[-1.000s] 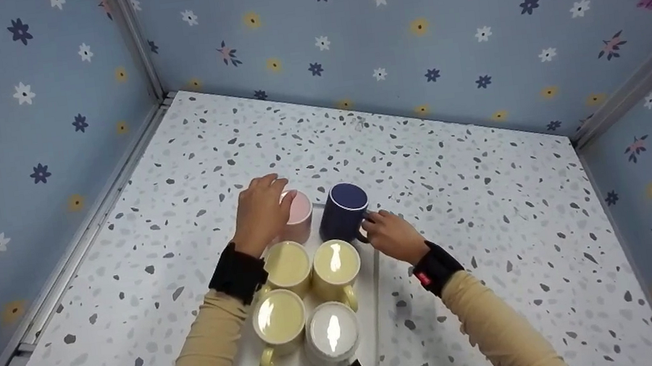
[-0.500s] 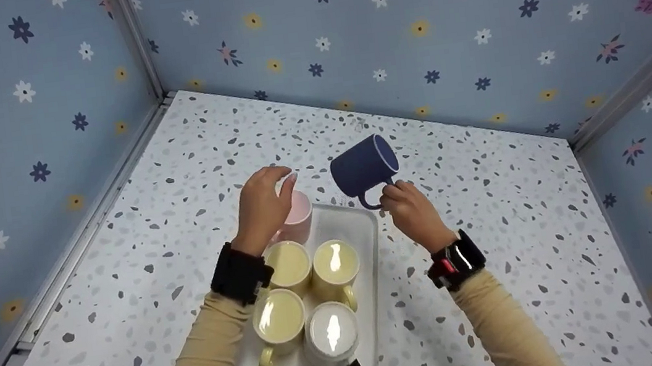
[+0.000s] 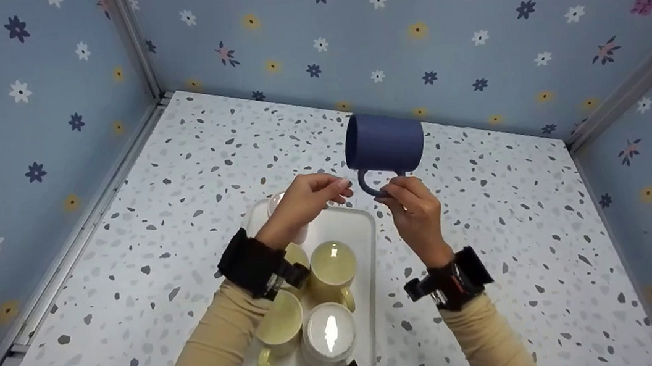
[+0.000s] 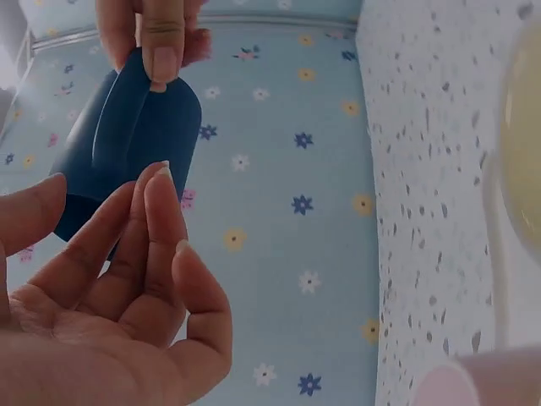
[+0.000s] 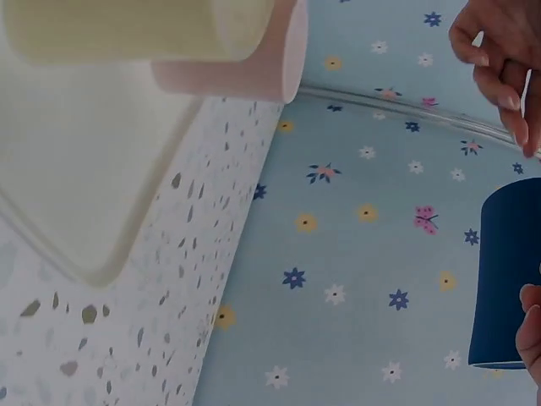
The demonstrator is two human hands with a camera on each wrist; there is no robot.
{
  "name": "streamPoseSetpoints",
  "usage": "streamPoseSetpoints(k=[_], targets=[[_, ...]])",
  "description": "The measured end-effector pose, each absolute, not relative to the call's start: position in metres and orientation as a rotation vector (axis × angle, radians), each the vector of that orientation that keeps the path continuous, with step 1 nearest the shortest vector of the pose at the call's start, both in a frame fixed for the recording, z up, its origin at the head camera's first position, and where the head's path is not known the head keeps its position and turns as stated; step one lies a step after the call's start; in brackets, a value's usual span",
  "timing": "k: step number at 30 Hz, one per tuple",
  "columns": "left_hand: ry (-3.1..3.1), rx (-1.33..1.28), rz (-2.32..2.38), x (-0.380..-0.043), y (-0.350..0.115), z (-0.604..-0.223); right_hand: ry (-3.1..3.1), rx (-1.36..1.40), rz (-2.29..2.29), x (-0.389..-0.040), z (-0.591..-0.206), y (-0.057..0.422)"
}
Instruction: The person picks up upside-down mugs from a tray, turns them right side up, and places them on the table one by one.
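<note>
- The right hand point(image 3: 419, 209) has its fingers point(image 4: 163, 42) clamped together on the handle point(image 3: 367, 185) of the blue mug point(image 3: 389, 141), thumb against it.
- The blue mug is held up over the speckled worktop point(image 3: 506, 235), tipped onto its side, with its open end towards the left hand point(image 3: 303, 201) and the handle hanging below in the head view.
- The left hand holds nothing: its fingers are loosely bent, the middle ones close together, and the thumb stands apart from them in the left wrist view.
- The left fingertips are just beside the blue mug's open end; the right wrist view shows a gap between them.
- Below the left hand and its forearm, a white tray point(image 3: 359, 222) carries a pink mug point(image 5: 224, 72), yellow mugs point(image 3: 334, 263) and a white mug point(image 3: 330, 335).
- In the head view the left hand and forearm partly hide the pink mug and two yellow ones.
</note>
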State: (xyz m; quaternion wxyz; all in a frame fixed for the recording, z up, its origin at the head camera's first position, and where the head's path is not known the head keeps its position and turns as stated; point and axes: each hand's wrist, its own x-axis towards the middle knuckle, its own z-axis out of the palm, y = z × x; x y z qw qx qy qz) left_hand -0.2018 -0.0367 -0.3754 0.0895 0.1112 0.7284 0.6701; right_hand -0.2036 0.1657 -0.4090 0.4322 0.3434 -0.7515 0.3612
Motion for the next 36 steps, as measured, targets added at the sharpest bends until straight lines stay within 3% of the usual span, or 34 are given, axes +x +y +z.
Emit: streamPoseSetpoints(k=[13,36], targets=[[1.365,-0.015,2.370,-0.192,-0.011,-0.362,-1.780,0.748,1.105,-0.186,-0.407,0.150],[1.267,-0.267,2.424,-0.183,-0.007,-0.353,-1.782,0.769,1.183,-0.183,-0.419,0.144]])
